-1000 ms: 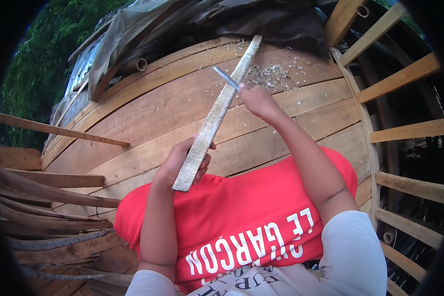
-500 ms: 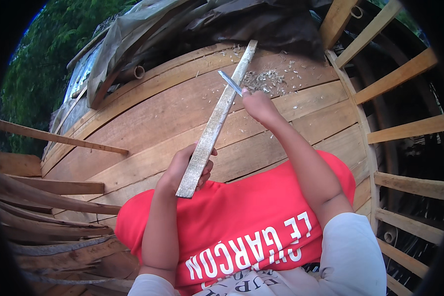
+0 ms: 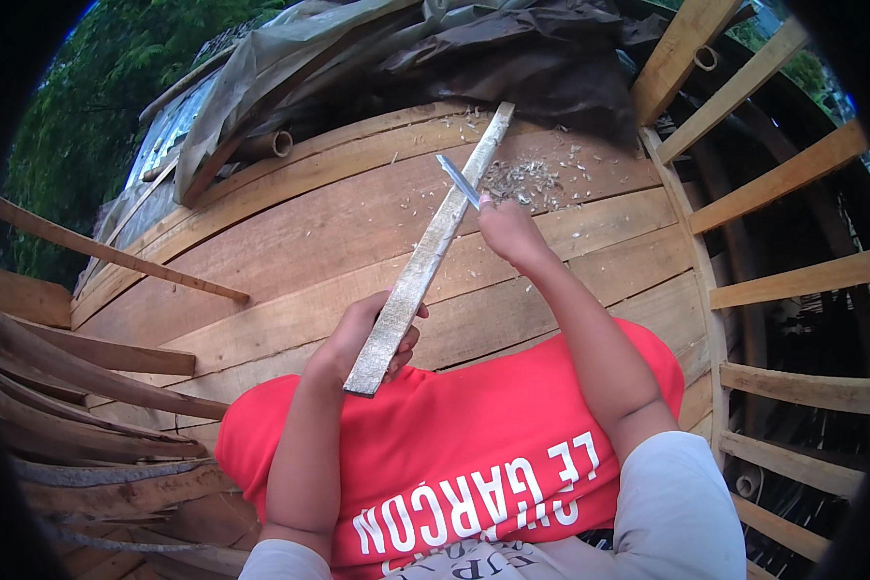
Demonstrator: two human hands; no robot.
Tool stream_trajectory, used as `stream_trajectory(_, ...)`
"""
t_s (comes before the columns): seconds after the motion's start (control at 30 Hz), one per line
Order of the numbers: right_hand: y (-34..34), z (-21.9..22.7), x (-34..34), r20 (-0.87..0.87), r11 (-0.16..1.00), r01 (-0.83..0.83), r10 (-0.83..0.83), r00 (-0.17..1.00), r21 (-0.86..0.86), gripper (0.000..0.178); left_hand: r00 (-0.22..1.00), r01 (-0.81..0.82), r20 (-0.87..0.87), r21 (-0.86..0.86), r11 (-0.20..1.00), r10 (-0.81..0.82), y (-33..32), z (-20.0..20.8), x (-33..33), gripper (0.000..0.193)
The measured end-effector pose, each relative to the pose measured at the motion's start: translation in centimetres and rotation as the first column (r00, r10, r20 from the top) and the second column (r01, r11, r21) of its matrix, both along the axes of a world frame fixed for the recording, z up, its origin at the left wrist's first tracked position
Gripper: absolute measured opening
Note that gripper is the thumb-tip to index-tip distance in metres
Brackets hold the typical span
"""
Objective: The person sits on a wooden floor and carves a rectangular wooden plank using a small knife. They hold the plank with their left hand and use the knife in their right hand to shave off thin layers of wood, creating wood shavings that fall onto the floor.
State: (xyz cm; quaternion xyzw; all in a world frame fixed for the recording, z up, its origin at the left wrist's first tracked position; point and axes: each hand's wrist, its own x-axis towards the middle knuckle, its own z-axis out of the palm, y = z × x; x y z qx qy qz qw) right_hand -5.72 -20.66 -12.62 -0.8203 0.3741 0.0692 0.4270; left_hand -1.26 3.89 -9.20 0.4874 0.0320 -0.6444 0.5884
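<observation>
My left hand (image 3: 362, 338) is wrapped round the lower part of a long, flat wooden strip (image 3: 419, 275) with a pale, mottled face. The strip slants up and away to the right, its far end near the back boards. In my right hand (image 3: 509, 232) is a knife (image 3: 459, 182), its bright blade lying across the strip's upper half and pointing up to the left. The handle is hidden inside my fist. Pale wood shavings (image 3: 524, 182) lie in a heap just right of the strip.
Under the strip stretches a plank floor (image 3: 290, 256). Upright wooden slats (image 3: 788, 282) line the right side, and more boards (image 3: 116, 353) stand at the left. A dark plastic sheet (image 3: 522, 63) hangs at the back. Red cloth (image 3: 474, 454) covers my lap.
The whole view has tilted slightly, so the scene sits a little lower. Both hands keep their grip, and the knife stays across the strip at nearly the same place.
</observation>
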Motion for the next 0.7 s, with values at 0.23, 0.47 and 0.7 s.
stream_trajectory(0.23, -0.3, 0.6, -0.2, -0.003, 1.000, -0.013, 0.013, 1.000, 0.023, 0.061, 1.000, 0.003, -0.003, -0.012, 1.000, -0.003, 0.2, -0.2, -0.1, 0.036)
stream_trajectory(0.47, -0.6, 0.8, 0.1, -0.028, 0.998, 0.020, -0.022, 0.999, -0.064, 0.060, 1.000, 0.008, 0.023, 0.003, 1.000, -0.008, 0.0, 0.5, 0.0, 0.036)
stream_trajectory(0.7, 3.3, 2.1, -0.9, -0.031, 0.989, -0.134, 0.136, 0.990, 0.054, 0.060, 0.998, -0.010, 0.068, 0.027, 1.000, 0.008, -0.1, -0.3, 0.3, 0.034)
